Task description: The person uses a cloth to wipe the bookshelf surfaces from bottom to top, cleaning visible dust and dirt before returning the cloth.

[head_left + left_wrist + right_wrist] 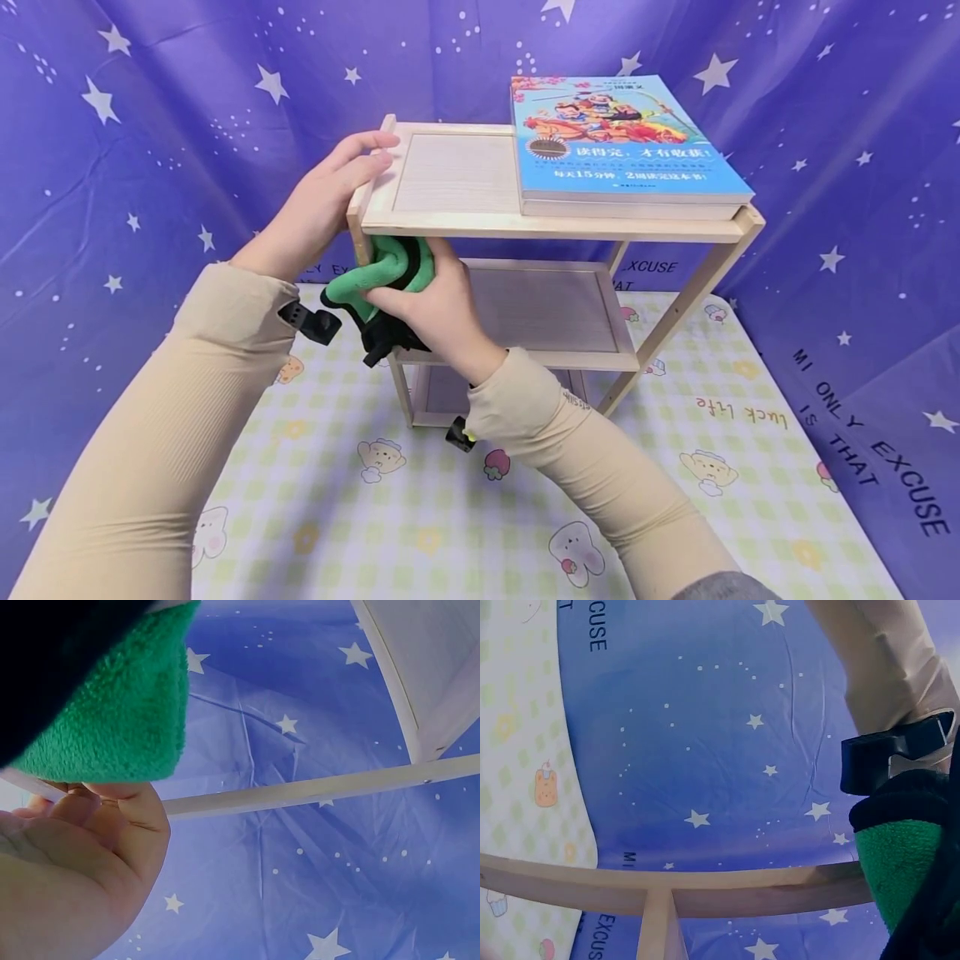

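Observation:
A three-tier wooden shelf stands upright on the table. My left hand grips its top left end, fingers curled over the side rail. Below the top tier, at the left front post, my right hand holds a fuzzy green cloth with black trim, thumb on the near side. The cloth is bunched beside the post. In the left wrist view, the green cloth hangs just above my left hand. The right wrist view shows part of the cloth by the rail; the right hand's fingers are partly hidden.
Blue-covered books lie stacked on the right half of the top tier. A checked cartoon tablecloth covers the table. Purple star-printed curtains enclose the back and sides. Black camera mounts sit at the wrists.

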The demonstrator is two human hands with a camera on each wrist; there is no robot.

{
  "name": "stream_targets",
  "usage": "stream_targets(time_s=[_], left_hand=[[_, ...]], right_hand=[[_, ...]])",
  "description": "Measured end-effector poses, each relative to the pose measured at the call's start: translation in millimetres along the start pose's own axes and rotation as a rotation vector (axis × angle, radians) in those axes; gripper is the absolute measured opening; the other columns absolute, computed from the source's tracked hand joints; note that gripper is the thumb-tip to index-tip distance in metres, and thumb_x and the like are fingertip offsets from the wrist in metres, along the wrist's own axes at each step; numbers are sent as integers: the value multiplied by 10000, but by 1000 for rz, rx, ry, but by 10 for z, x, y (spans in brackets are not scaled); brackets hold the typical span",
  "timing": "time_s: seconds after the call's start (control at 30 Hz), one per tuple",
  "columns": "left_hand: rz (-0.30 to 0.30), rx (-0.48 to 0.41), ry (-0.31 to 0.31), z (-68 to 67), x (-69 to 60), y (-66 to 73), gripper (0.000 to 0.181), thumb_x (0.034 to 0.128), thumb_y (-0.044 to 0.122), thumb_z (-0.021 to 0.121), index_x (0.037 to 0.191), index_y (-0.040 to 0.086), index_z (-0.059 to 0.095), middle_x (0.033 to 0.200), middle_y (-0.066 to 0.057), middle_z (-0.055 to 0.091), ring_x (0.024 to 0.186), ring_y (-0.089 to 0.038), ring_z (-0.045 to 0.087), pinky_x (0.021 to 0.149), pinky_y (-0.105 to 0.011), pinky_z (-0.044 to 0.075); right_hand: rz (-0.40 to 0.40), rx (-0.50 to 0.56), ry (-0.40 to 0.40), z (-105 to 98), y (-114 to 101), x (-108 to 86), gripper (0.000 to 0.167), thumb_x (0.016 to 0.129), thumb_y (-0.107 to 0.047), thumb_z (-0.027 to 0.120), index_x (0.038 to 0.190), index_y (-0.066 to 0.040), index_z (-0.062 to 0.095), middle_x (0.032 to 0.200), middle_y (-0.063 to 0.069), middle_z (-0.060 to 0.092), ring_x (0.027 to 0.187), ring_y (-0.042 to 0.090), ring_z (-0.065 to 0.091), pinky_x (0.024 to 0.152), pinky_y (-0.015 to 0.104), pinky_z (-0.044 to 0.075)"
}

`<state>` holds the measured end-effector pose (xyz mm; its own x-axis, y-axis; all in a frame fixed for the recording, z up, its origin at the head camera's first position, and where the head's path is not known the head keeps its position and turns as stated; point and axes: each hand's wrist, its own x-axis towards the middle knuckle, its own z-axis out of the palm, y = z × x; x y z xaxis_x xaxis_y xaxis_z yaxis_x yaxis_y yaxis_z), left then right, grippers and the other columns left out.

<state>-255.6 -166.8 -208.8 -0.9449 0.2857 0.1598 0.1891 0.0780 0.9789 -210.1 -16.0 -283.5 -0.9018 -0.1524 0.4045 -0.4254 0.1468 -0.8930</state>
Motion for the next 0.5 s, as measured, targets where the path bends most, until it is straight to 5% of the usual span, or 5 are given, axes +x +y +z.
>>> stream_targets(time_s=[0.3, 0.5], left_hand=[[5, -30, 11, 12, 2, -10, 347, 1003, 332, 502, 1327, 209, 485, 1393, -64, 431, 1149, -179, 522, 904, -235, 447], [3, -41, 17, 21, -2, -8, 364, 1006, 328, 499, 1345, 198, 472, 1389, -69, 438, 1160, -180, 531, 904, -228, 456]], right_hand=[[-42, -46, 52, 39, -32, -31, 735, 739, -234, 864, 1383, -146, 520, 1267, 66, 644, 1087, 141, 602, 927, 243, 470], [-238, -421, 148, 75, -16, 24, 767, 725, -484, 844, 1345, -130, 564, 1182, 61, 682, 973, 184, 663, 761, 328, 527]])
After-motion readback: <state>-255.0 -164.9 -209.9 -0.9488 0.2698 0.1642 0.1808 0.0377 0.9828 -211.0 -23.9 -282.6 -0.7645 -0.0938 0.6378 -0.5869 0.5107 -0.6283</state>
